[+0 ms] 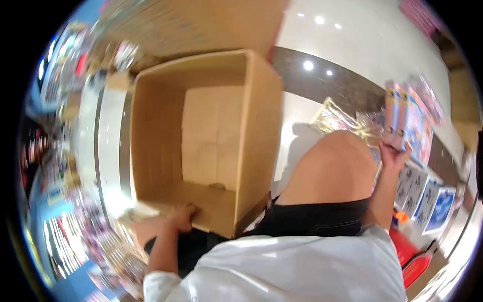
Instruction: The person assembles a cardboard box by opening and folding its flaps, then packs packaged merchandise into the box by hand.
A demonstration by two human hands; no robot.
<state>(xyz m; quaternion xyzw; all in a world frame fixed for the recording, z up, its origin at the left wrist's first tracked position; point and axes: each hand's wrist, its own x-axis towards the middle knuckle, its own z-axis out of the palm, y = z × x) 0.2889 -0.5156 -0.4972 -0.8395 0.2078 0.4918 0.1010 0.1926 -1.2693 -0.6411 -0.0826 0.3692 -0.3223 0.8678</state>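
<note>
An open cardboard box (261, 141) stands on the floor in front of my knees, and its inside shows bare brown walls and bottom. My left hand (182, 217) rests at the box's near edge, its fingers curled over the rim. On the right, beyond my bare knee, my right hand (395, 155) grips the lower end of pink-and-blue packages (396, 113). Those packages stand upright beside other colourful packs. Clear plastic-wrapped items (334, 118) lie on the floor left of them.
A large cardboard piece (201, 25) is behind the box. Blue-and-white boxes (436, 209) and a red object (415, 259) are at the right. Many packaged goods (75, 226) line the left side. Shiny floor tiles (322, 45) with a dark strip show beyond.
</note>
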